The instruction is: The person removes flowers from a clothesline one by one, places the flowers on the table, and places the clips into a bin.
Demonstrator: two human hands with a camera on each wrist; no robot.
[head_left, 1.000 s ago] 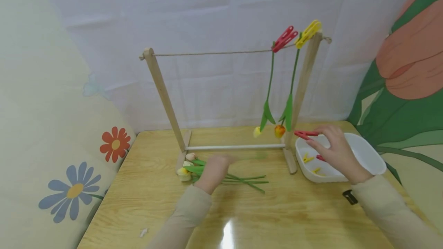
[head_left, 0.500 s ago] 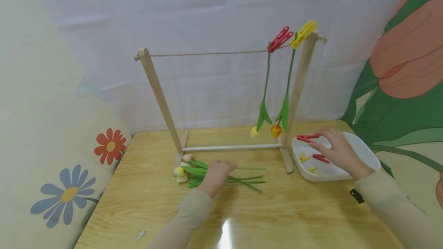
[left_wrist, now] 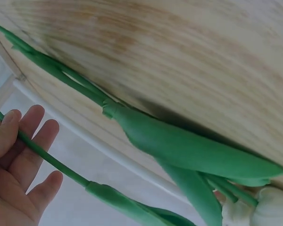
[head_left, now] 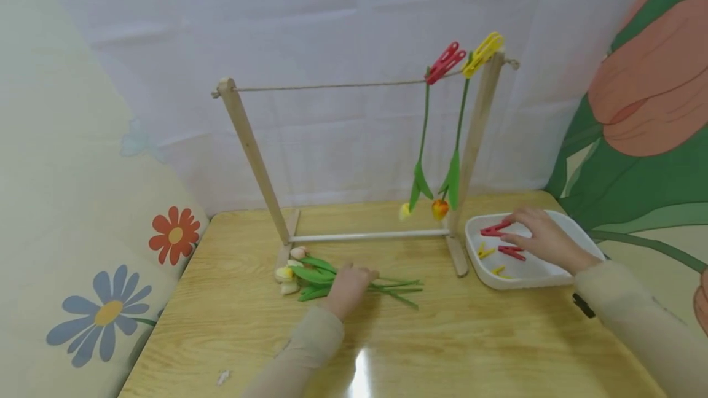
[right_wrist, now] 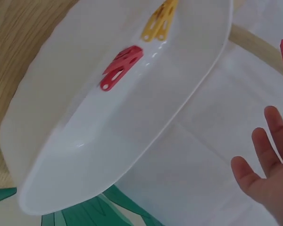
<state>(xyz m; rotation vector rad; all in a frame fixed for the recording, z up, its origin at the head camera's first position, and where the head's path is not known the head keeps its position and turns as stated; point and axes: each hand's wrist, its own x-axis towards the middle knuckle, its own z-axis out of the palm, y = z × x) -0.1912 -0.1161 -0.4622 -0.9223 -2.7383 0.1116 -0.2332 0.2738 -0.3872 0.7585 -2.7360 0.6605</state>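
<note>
At the bench [head_left: 442, 349], stem meets peg

Left hand [head_left: 350, 289] pinches one tulip stem [left_wrist: 61, 165] beside the bunch [head_left: 312, 275]; right hand [head_left: 544, 240] pinches a red peg [head_left: 494, 230] over the white tray [head_left: 531, 283]. Pairing looks the step in hand; next likely calls for raising both to the cord [head_left: 332, 86]. Left wrist view shows the stem apart from its bunch; only the head view shows two hung tulips [head_left: 453, 180].

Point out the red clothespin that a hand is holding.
It is the red clothespin pinched in the right hand. The second red clothespin lies in the white tray; the third red clothespin is clipped to the line.
</note>
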